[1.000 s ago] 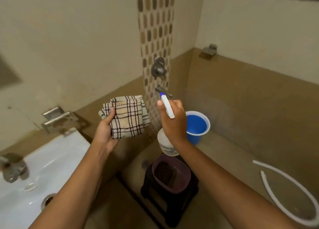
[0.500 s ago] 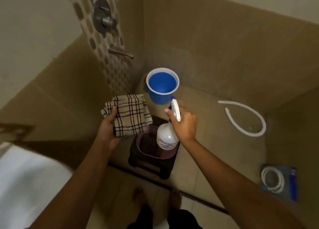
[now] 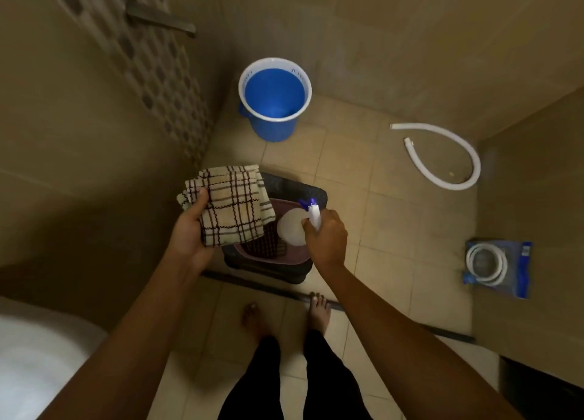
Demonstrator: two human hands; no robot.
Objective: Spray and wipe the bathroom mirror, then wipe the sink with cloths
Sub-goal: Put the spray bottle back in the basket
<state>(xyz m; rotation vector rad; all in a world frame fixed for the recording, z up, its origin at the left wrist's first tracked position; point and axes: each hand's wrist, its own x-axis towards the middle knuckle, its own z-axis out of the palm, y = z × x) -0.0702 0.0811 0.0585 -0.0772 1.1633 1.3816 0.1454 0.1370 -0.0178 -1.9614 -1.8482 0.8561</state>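
Near the middle of the frame, the left hand [image 3: 189, 230] grips a folded checked cloth [image 3: 232, 206], thumb on top. Just right of it, the right hand [image 3: 327, 241] is curled round a white spray bottle [image 3: 292, 230] with a blue nozzle, held over a maroon basin [image 3: 284, 256] that sits on a dark stool [image 3: 303, 192]. A blue bucket [image 3: 275, 98] stands on the floor, upper centre. The white sink [image 3: 38, 359] shows blurred at lower left.

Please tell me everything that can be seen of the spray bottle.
The spray bottle has a rounded, translucent white body, plastic as it looks, and a white trigger head with a blue nozzle. The right hand grips its neck. It is seen from above, over the purple basin on the dark stool. Whether it touches the basin cannot be told.
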